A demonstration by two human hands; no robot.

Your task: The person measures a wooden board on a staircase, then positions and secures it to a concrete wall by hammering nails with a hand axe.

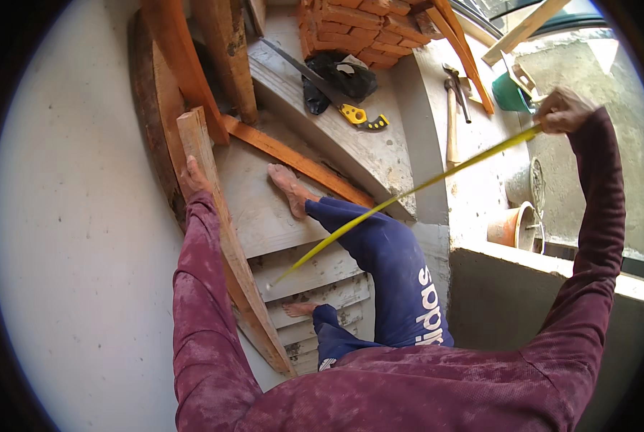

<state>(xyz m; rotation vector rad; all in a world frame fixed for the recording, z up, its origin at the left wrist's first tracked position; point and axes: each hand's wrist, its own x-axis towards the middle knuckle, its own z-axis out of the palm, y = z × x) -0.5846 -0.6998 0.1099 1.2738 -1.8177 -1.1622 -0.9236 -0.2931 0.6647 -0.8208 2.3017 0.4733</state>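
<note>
the right hand (pixel 561 111) is up high, fingers pinched tight on one end of a yellow tape measure (pixel 408 193). the tape runs down in a long slant to the plank (pixel 225 237), and its far tip sits near the middle of that plank. the tape looks thin and bendy, so it will likely sag or twist if it is not pulled tight (the end is the best spot to hold it).

the left hand (pixel 194 178) rests on the plank near its top end, fingers bent over the wood. the plank is long and stiff, and looks rough and a bit heavy. holding it near one end may let the other end swing.

the person stands barefoot on grey concrete steps (pixel 315 270). an orange board (pixel 293 160) lies across the step by one foot. higher up sit a hand saw (pixel 329 97) with a yellow handle, a black bag (pixel 347 75), a stack of red bricks (pixel 358 29) and a hammer (pixel 452 122). a green bucket (pixel 511 93) stands just by the right hand. the steps are crowded, so feet could trip there.
</note>
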